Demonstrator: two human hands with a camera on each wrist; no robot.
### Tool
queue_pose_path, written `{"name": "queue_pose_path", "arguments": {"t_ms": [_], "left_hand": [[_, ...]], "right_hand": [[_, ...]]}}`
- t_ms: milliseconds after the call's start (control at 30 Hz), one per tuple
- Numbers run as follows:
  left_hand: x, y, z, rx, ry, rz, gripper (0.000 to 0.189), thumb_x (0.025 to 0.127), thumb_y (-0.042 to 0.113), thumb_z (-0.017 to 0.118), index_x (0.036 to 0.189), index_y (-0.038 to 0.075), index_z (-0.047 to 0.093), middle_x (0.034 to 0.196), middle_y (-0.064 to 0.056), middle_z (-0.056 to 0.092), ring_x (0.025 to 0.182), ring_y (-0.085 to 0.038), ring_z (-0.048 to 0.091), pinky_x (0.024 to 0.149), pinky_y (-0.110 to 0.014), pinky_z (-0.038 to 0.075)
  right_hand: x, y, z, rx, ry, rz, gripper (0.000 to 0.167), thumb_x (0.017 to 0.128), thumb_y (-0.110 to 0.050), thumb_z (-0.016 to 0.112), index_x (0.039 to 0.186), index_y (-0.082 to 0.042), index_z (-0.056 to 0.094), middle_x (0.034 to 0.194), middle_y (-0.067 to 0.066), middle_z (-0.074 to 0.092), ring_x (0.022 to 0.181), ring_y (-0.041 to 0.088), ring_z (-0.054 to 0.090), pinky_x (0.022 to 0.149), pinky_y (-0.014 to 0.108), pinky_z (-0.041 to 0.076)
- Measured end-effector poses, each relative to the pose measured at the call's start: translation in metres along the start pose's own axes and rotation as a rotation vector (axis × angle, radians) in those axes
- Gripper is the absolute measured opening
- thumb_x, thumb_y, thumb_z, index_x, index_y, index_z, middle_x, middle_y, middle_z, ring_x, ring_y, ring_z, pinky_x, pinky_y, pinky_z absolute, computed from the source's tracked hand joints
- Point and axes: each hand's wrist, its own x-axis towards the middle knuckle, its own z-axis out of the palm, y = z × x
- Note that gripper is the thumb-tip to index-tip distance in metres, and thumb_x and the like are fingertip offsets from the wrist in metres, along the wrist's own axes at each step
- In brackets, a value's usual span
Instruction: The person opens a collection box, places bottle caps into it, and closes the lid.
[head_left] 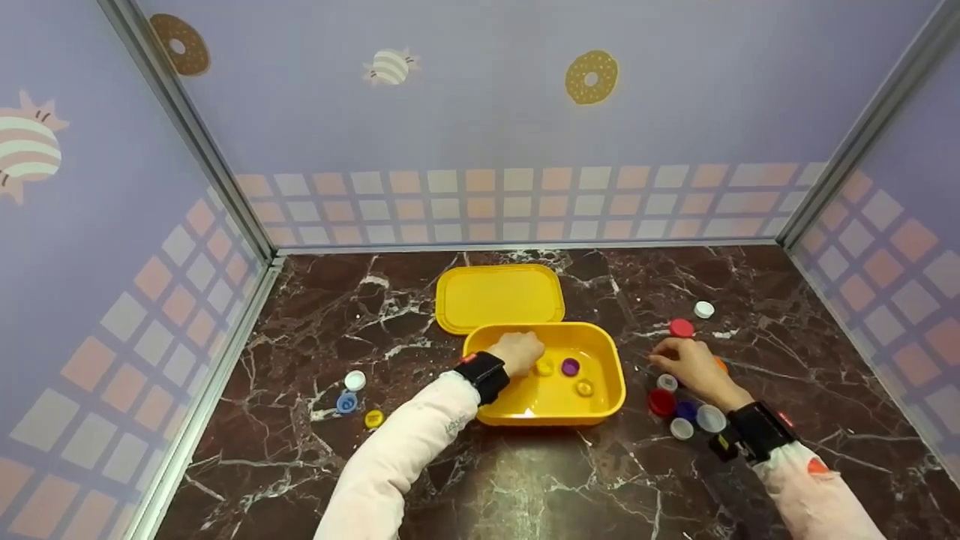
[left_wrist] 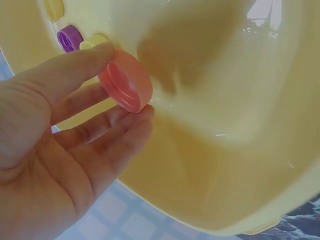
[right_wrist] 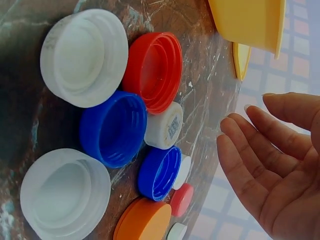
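Note:
Over the inside of a yellow plastic box (head_left: 551,420), my left hand (head_left: 517,352) pinches a pinkish-red bottle cap (left_wrist: 127,82) between thumb and fingertips. On the box's floor lie a purple cap (head_left: 570,367) and two yellow caps, one of them (head_left: 584,387) nearer the front. My right hand (head_left: 694,366) hovers to the right of the box, its fingers loosely bent and holding nothing. Close by it lie a red cap (right_wrist: 152,72), a blue cap (right_wrist: 113,129), a whitish cap (right_wrist: 85,57), an orange cap (right_wrist: 145,220) and several others.
The yellow lid (head_left: 500,296) lies flat behind the box. Left of the box are a white cap (head_left: 355,380), a light-blue cap (head_left: 346,403) and a yellow cap (head_left: 374,418). Patterned purple walls (head_left: 480,135) enclose the dark marbled tabletop (head_left: 300,315) at the back and sides.

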Motion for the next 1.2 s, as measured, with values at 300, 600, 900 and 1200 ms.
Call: {"name": "queue_pose_path", "arguments": {"t_ms": [300,600,900,1200], "left_hand": [[0.008,-0.001,0.000,0.010,-0.006,0.000,0.009,0.076,0.002,0.063,0.082,0.008,0.064,0.088,-0.006,0.061,0.073,-0.020,0.058,0.059,-0.033,0.048],[0.011,0.001,0.003,0.061,-0.019,-0.014,0.016,0.070,0.005,0.071,0.085,0.009,0.066,0.088,-0.006,0.062,0.076,-0.021,0.059,0.060,-0.034,0.049],[0.013,0.005,0.007,0.093,0.010,-0.036,0.010,0.078,0.006,0.064,0.086,0.010,0.068,0.083,-0.004,0.063,0.074,-0.020,0.060,0.059,-0.034,0.049],[0.004,0.010,-0.008,0.054,0.043,-0.034,0.015,0.078,0.012,0.067,0.093,0.009,0.066,0.092,-0.010,0.058,0.082,-0.025,0.057,0.063,-0.036,0.048]], "right_hand": [[-0.002,0.004,0.001,-0.001,-0.013,0.015,0.012,0.087,-0.011,0.061,0.092,-0.001,0.065,0.081,0.006,0.063,0.072,0.024,0.061,0.061,0.035,0.048],[-0.002,0.003,-0.001,0.017,-0.018,0.031,0.016,0.088,-0.015,0.060,0.094,-0.001,0.064,0.085,0.011,0.063,0.075,0.026,0.061,0.062,0.036,0.048],[0.002,0.003,-0.009,-0.039,0.025,0.020,0.012,0.086,-0.012,0.062,0.089,-0.001,0.065,0.080,0.005,0.062,0.068,0.019,0.057,0.061,0.036,0.045],[0.021,0.003,-0.041,-0.065,0.108,0.020,0.015,0.085,-0.012,0.063,0.090,0.002,0.064,0.079,0.009,0.063,0.068,0.023,0.058,0.060,0.036,0.044]]}}
